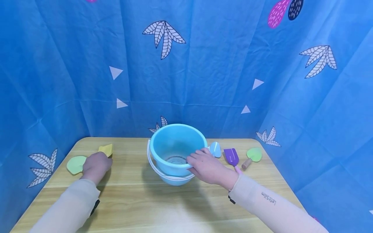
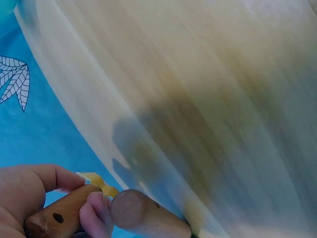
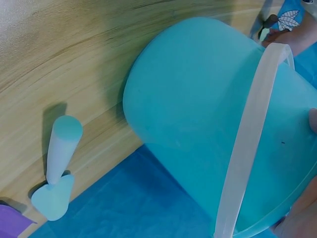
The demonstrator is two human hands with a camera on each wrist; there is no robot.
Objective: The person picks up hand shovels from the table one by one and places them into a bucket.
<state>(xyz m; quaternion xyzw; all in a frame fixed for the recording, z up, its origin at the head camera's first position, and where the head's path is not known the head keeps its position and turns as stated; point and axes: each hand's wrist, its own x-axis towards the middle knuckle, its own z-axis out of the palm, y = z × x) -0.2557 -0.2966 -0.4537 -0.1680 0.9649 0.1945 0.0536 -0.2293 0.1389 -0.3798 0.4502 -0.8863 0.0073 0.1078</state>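
One blue cloth [image 1: 218, 81] with printed leaves fills the back of my head view, and in front of it lies the wood-grained surface [image 1: 125, 200]. On my feed the light blue bucket [image 1: 177, 142] is mid-scene, mouth turned toward the head camera, its white bail [image 3: 247, 134] slung down the near side; whether its base is set down or slightly raised, I cannot tell. The right hand [image 1: 208, 168] is clamped on the bucket's near right rim. Well apart from it, at the left, the left hand [image 1: 97, 166] has thumb and fingers closed in a pinch. Right of the bucket I see a purple shovel [image 1: 231, 157], a green trowel [image 1: 254, 154] and, nearest it, a light blue scoop [image 1: 215, 149]. A pale green blade [image 1: 76, 164] shows left of the left hand, a yellow blade [image 1: 106, 149] just beyond it. Smallest are the pinched wooden handle [image 2: 69, 208] and a second handle [image 2: 143, 213] just beside the fingers; I can't be certain which blade goes with which. I take the step in hand to be picking up a small tool while steadying the bucket. As I judge it, the next move calls for a firm pinch and a lift clear of the neighbouring handle.
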